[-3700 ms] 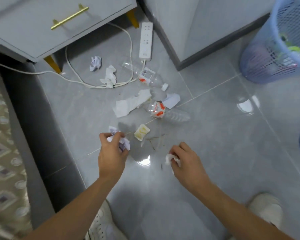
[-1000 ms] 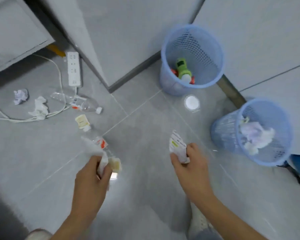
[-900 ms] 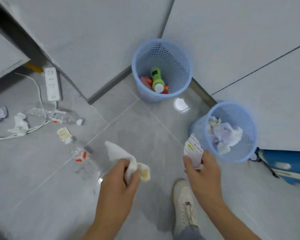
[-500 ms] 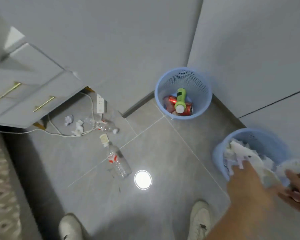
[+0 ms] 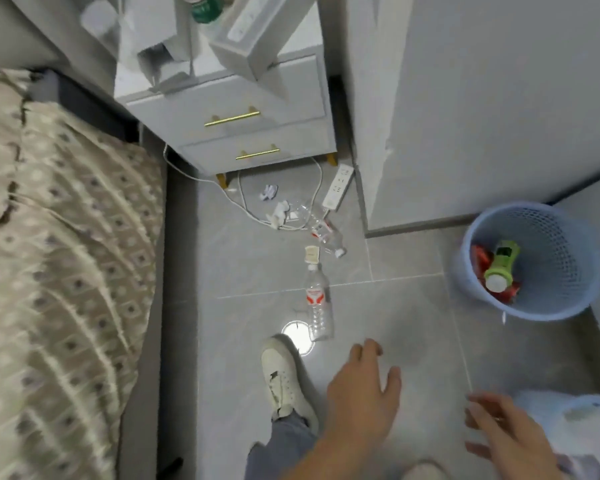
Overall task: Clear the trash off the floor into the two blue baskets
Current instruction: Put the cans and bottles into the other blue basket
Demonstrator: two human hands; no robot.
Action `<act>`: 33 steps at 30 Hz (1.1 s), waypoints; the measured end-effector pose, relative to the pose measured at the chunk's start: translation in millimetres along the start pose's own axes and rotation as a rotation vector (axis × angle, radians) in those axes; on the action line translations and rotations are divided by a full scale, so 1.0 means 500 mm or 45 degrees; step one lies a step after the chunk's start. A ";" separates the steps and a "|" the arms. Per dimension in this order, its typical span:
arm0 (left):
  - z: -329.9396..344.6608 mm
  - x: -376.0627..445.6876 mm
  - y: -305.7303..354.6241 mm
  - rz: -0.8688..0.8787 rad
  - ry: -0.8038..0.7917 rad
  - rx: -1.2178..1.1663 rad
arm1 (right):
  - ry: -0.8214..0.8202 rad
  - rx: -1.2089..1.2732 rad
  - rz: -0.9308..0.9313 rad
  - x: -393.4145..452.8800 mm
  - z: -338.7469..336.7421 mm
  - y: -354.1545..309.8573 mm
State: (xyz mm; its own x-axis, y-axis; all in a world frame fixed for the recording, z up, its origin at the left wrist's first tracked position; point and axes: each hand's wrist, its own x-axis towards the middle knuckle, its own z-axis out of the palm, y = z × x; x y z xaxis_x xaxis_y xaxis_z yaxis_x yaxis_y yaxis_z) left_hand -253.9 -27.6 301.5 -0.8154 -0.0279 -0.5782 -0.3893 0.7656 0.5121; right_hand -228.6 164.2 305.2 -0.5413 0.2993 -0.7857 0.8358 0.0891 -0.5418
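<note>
Standing over the grey tiled floor point(image 5: 413, 341), the person holds both hands low and in front of the body. The left hand point(image 5: 362, 396) is wide, fingers spread, with nothing in it; the right hand point(image 5: 506, 434) is also spread and carries nothing. One blue basket point(image 5: 534, 261) stands against the wall with a green bottle and something red inside. The second blue basket point(image 5: 589, 431) is at the lower right edge, only partly in view, and seems to hold white paper, though blur makes this uncertain.

Trash is left on the floor: a clear bottle point(image 5: 317, 301) lies just ahead of the white shoe point(image 5: 284, 379), a second clear bottle point(image 5: 321, 230) lies further off, a small yellowish wrapper point(image 5: 311, 254) lies between them, and two crumpled papers point(image 5: 269, 192) are near the nightstand point(image 5: 243, 129). These sit on or beside a white cable point(image 5: 243, 202) of the power strip point(image 5: 338, 187).

The risks are probably these: the foot may roll the near bottle away, and a fast grab at the far papers may catch the cable and drag the strip.
</note>
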 end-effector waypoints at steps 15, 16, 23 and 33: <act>-0.174 0.335 -0.285 -0.579 0.065 -0.305 | -0.203 -0.947 -0.530 0.358 0.555 -0.391; -0.156 0.360 -0.291 -0.605 0.052 -0.333 | -0.195 -0.989 -0.543 0.394 0.573 -0.402; 0.019 0.554 -0.324 -0.773 0.118 -0.390 | -0.272 -1.215 -0.546 0.695 0.700 -0.379; 0.137 0.623 -0.375 -0.782 0.225 -0.247 | -0.227 -1.294 -0.538 0.793 0.724 -0.282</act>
State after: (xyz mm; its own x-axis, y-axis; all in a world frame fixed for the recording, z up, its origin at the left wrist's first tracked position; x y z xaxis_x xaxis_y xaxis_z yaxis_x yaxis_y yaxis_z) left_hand -405.7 -135.6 -18.3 -0.4723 -0.5394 -0.6971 -0.8620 0.4479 0.2375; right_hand -594.1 -73.5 -37.9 -0.7376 -0.0723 -0.6714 0.2237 0.9120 -0.3439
